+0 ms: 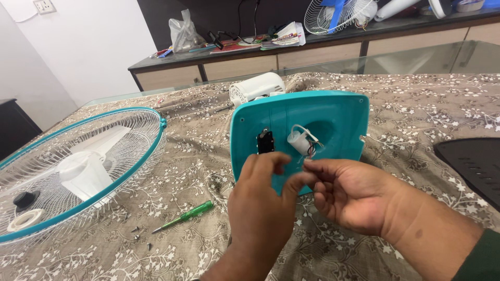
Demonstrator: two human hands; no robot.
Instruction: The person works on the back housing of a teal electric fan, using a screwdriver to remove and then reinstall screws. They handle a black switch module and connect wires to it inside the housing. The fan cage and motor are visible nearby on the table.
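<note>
A teal plastic fan base cover stands tilted on the patterned cloth, its inner side toward me. Inside it sit a black switch block and a white cylindrical capacitor with thin wires. My left hand grips the cover's lower edge, thumb curled over the rim. My right hand pinches the wire ends just below the capacitor. A white fan motor housing lies behind the cover.
A teal-rimmed fan guard with white blades lies at left. A green screwdriver and several loose screws lie on the cloth. A black panel sits at right. The far counter holds clutter and another fan.
</note>
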